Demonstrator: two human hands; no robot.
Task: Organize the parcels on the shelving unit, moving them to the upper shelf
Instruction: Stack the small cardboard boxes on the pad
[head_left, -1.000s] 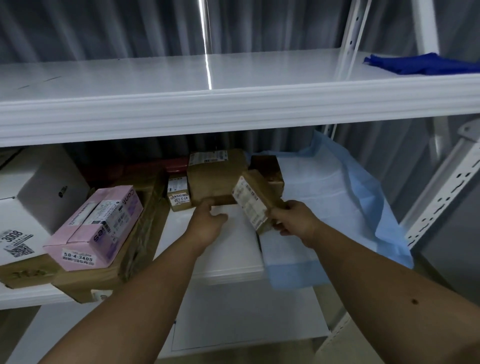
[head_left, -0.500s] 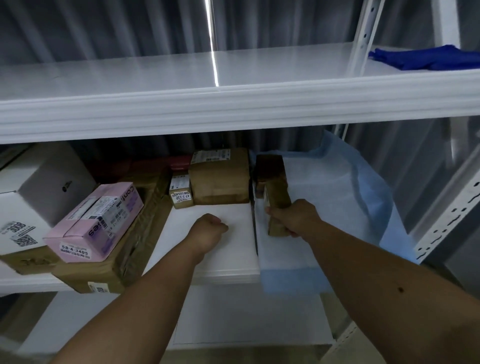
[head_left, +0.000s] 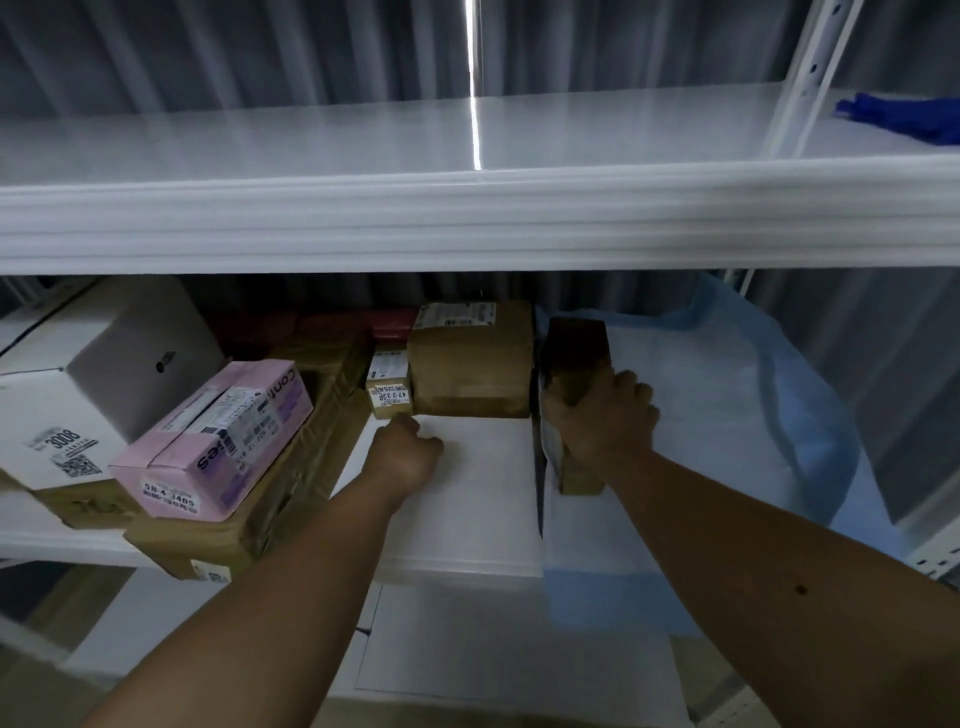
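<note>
On the lower shelf (head_left: 467, 564), my right hand (head_left: 602, 421) is shut on a small brown parcel (head_left: 574, 475) that stands on edge on the blue-white sheet. A darker brown parcel (head_left: 574, 338) stands just behind it. My left hand (head_left: 405, 452) is closed in a fist on the bare white shelf, holding nothing, just below a tiny labelled box (head_left: 388, 387) and a larger brown paper parcel (head_left: 470, 358). The upper shelf (head_left: 467, 223) is bare across its middle.
A pink box (head_left: 218, 441) lies on a flat brown carton (head_left: 234, 530) at the left, beside a white box (head_left: 62, 395). A blue-white sheet (head_left: 727, 415) covers the right of the lower shelf. Blue cloth (head_left: 904, 117) lies on the upper shelf's right, by a white upright (head_left: 802, 78).
My right hand has set the small brown parcel down on edge on the sheet, still gripping it. My left hand let go of the larger brown parcel and closed into a fist.
</note>
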